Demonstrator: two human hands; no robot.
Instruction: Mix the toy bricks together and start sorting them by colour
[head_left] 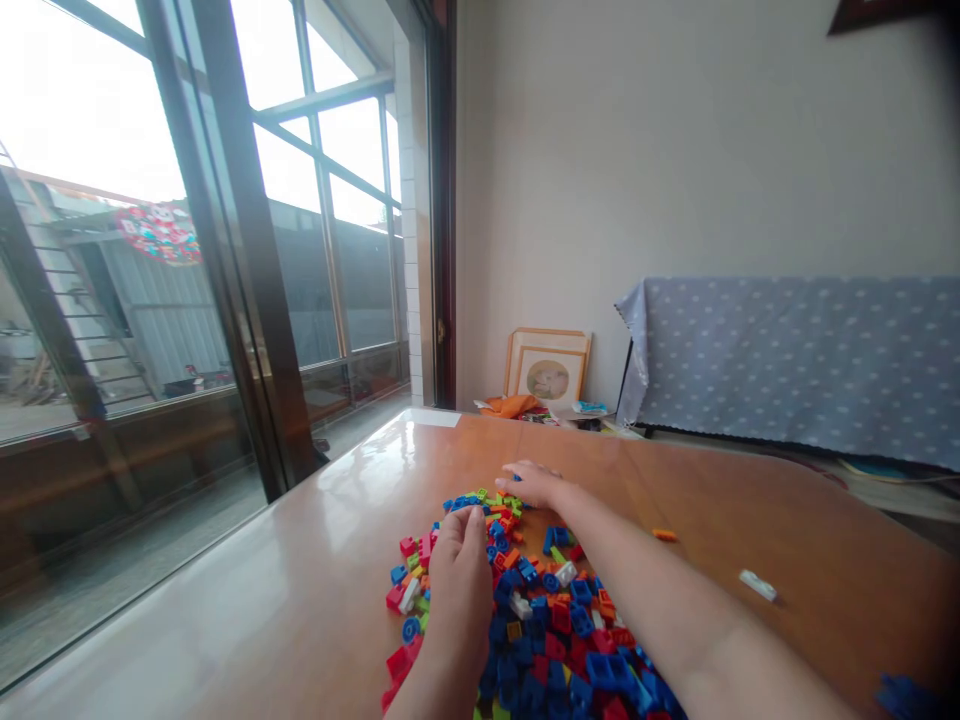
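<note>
Many small toy building bricks (559,615) in blue, red, orange, green, yellow and white lie in a heap on the brown table. My left hand (461,550) is over the left side of the heap, its fingers curled and thumb drawn in. Whatever those fingertips may hold is hidden; several blue bricks (459,504) lie just beyond them. Farther out, my right hand (536,486) is at the far end of the heap, palm down. A bit of a blue brick (517,478) shows between its thumb and fingers. Green bricks (480,495) lie between the two hands.
On the right of the glossy table (360,560) lie an orange brick (664,535), a white brick (758,585) and a blurred blue thing (911,695). A white sheet (431,418) is at the far edge. Glass windows stand left; framed pictures (547,375) lean against the wall.
</note>
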